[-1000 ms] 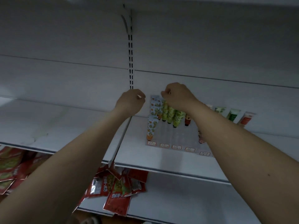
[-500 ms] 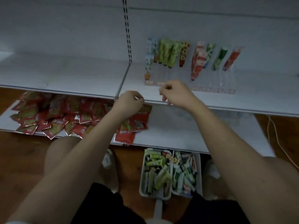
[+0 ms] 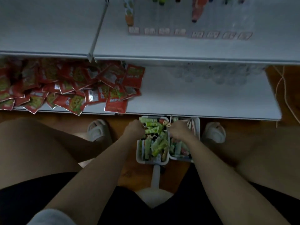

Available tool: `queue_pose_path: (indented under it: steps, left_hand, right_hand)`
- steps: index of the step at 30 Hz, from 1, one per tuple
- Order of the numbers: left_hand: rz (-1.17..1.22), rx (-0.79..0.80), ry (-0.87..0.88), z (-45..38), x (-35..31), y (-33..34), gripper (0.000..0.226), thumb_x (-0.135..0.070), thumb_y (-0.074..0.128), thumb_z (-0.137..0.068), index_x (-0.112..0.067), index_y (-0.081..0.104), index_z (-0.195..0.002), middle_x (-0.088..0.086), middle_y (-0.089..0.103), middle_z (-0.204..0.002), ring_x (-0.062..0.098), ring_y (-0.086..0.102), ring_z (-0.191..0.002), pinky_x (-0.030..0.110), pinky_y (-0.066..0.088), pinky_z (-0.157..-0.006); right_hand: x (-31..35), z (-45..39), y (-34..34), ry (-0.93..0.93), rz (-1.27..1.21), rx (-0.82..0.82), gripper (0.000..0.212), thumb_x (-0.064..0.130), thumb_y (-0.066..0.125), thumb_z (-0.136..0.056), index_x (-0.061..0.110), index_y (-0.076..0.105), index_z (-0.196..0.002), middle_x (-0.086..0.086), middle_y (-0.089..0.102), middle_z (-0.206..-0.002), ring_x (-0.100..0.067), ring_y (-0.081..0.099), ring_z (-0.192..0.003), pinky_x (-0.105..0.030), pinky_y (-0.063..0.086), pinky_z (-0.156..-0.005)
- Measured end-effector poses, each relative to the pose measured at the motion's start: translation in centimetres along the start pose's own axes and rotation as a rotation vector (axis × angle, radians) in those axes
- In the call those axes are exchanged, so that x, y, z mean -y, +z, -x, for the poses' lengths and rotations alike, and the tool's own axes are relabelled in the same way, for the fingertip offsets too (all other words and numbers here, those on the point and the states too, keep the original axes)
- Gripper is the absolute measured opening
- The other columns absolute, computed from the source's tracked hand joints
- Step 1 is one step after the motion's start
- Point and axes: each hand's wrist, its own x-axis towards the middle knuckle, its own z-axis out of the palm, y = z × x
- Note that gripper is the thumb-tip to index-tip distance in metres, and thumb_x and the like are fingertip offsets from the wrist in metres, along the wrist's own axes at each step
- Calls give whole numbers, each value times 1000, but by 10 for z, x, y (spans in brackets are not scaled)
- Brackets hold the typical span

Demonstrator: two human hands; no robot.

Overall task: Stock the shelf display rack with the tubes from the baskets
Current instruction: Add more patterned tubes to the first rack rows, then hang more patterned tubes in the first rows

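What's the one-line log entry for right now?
phase: picking from baskets | left hand: over left basket, grip unclear | right hand: over right basket, grip unclear | rack: partly stocked

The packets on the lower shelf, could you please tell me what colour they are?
Mostly red packets, with green and yellow print; head view.
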Motion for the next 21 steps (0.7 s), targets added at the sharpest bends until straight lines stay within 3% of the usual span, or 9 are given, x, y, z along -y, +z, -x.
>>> queue_pose_path:
  steps: [2,4,7,10,13,15,16,18,21]
  left_hand:
    - [-53,71,-62,-9,13,29,19,-11,56,-86,-4,70,-97,8,64,-86,27,67,-92,29,49,-71]
    - [-99,126,-107,-17,24,56,13,-11,60,-88,-8,64,-100,7,61,-90,23,64,-94,25,47,-72]
    - [4,143,-222,-26,43,95,23,-14,64,-90,-6,62,-112,14,63,-109,27,63,-105,28,47,-74]
    - [28,122,-227,-31,57,122,25,-17,55,-96,1,63,-111,17,65,-111,31,64,-99,33,51,-72]
    - [57,112,-202,-37,60,137,22,-20,53,-98,-2,64,-98,16,66,-101,33,64,-93,34,45,-65]
    - [74,99,-220,-40,54,138,20,-20,52,-99,-4,63,-95,17,67,-102,34,64,-94,30,41,-62]
    - [91,81,-239,-40,49,137,21,-19,49,-101,-2,62,-98,18,66,-104,35,63,-97,24,38,-59]
    - [110,47,-250,-44,41,138,25,-15,43,-103,4,59,-107,19,63,-106,36,60,-100,18,33,-52]
    - [98,12,-265,-50,42,143,25,-16,38,-104,-2,57,-108,17,63,-111,24,56,-84,24,26,-45]
  right_hand:
    - [-13,-4,26,100,37,161,17,7,52,-96,1,59,-82,-25,61,-75,-35,64,-62,-41,57,-56]
    - [-23,-12,52,164,114,261,25,4,49,-97,11,46,-73,-14,43,-66,-25,45,-51,-30,40,-47]
    - [-36,-24,88,233,156,340,36,5,46,-98,16,35,-65,-7,29,-62,-19,27,-49,-30,25,-48]
    - [-49,-36,117,322,45,342,31,5,48,-98,14,47,-68,-12,46,-66,-31,58,-62,-32,43,-54]
    - [-61,-43,138,410,-84,320,14,5,51,-98,0,63,-104,-24,66,-100,-33,63,-79,-43,58,-79]
    - [-68,-49,151,388,-126,231,27,8,52,-98,-3,55,-123,-18,67,-88,-25,58,-65,-33,57,-60]
    - [-71,-52,157,376,-119,169,40,11,52,-99,-4,46,-135,-9,62,-74,-18,52,-56,-25,48,-45]
    - [-75,-55,164,347,-140,74,52,17,51,-100,0,33,-146,4,52,-69,-9,43,-52,-17,34,-36]
    - [-67,-59,166,375,-304,55,40,23,55,-99,4,49,-134,-7,61,-103,-25,60,-87,-30,49,-65]
